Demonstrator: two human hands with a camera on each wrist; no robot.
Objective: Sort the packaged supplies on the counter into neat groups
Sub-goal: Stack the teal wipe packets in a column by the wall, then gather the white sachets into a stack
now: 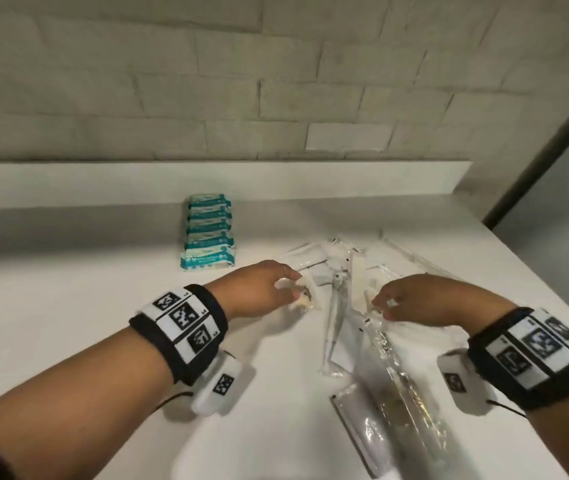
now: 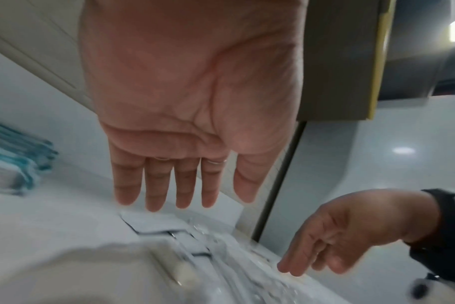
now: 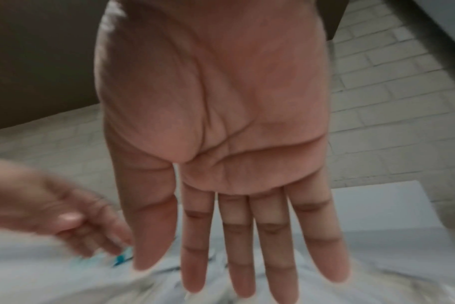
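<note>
Hands extended over clear packets (image 1: 341, 292) scattered on counter (image 1: 68, 306): left hand (image 1: 258, 289) and right hand (image 1: 425, 299) both show straight, released fingers. Teal packs (image 1: 208, 235) stacked near wall.

White tabletop (image 1: 68, 306) against a pale brick wall (image 1: 206, 81).
Beyond your hands you see a low white ledge (image 1: 103, 181) under the bricks; right of your right hand, a dark post (image 1: 535, 161) rises.

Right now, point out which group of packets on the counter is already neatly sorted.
The teal-and-white packets by the back ledge: they overlap in one tidy row. The clear-wrapped packets under both hands lie crisscrossed in a loose heap.
</note>
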